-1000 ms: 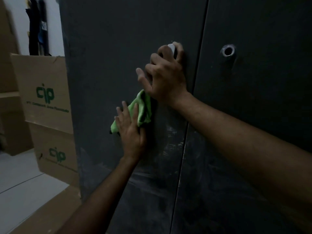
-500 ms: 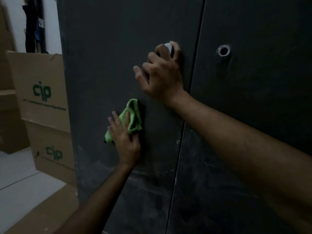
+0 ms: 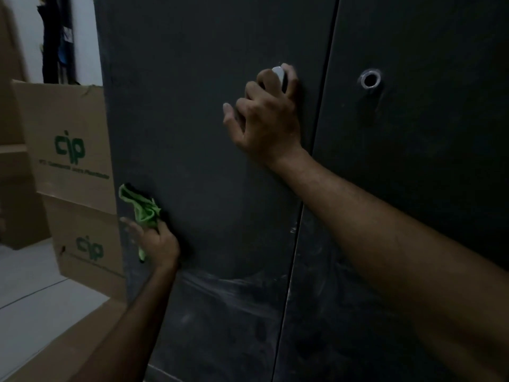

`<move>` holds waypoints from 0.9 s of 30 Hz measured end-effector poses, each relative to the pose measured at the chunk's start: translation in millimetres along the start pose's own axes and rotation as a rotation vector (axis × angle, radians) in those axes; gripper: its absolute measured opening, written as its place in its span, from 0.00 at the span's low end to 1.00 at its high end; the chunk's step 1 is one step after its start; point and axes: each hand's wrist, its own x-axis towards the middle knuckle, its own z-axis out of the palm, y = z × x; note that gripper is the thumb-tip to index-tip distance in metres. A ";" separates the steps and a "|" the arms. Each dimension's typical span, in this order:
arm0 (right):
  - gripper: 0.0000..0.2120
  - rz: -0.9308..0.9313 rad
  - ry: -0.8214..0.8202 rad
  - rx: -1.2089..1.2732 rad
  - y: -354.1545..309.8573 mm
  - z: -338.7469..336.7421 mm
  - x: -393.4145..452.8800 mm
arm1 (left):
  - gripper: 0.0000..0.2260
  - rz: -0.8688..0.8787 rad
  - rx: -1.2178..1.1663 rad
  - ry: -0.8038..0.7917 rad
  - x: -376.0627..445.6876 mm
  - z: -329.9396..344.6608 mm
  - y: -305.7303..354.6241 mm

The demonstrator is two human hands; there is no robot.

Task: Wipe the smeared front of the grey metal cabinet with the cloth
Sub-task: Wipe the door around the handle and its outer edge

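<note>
The dark grey metal cabinet (image 3: 198, 111) fills most of the view, with two doors meeting at a vertical seam. My left hand (image 3: 157, 241) presses a crumpled green cloth (image 3: 141, 206) against the left door near its left edge. My right hand (image 3: 264, 117) is curled round the white knob (image 3: 278, 74) of the left door, higher up by the seam. Whitish smears (image 3: 228, 290) streak the lower part of both doors. The band above them looks darker and even.
Stacked brown cardboard boxes (image 3: 71, 150) with green print stand to the left of the cabinet. More flat cardboard (image 3: 55, 348) lies on the pale tiled floor (image 3: 30, 277). The right door has a round metal-rimmed hole (image 3: 370, 79).
My left hand has slid the cloth leftward and down across the left door, from near the seam to the door's left edge. My right hand has stayed on the knob.
</note>
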 end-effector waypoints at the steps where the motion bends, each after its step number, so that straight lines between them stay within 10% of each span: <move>1: 0.22 -0.004 0.001 -0.005 0.4 0.4 -0.5 | 0.38 0.058 0.040 -0.024 -10.9 4.3 0.5; 6: 0.22 -0.017 -0.007 -0.015 0.7 1.0 -0.1 | 0.34 0.684 0.464 -0.421 -51.4 -43.1 -77.4; 13: 0.23 -0.011 -0.013 -0.022 -0.6 -1.9 0.3 | 0.29 0.024 0.236 0.149 30.2 -29.7 -6.3; 19: 0.24 -0.004 -0.036 -0.018 -0.7 -1.5 0.2 | 0.19 0.506 0.719 -0.119 -25.8 -52.0 -64.0; 27: 0.25 -0.013 -0.057 -0.033 0.1 0.0 -0.8 | 0.14 0.197 0.366 -0.200 10.2 -94.5 -49.3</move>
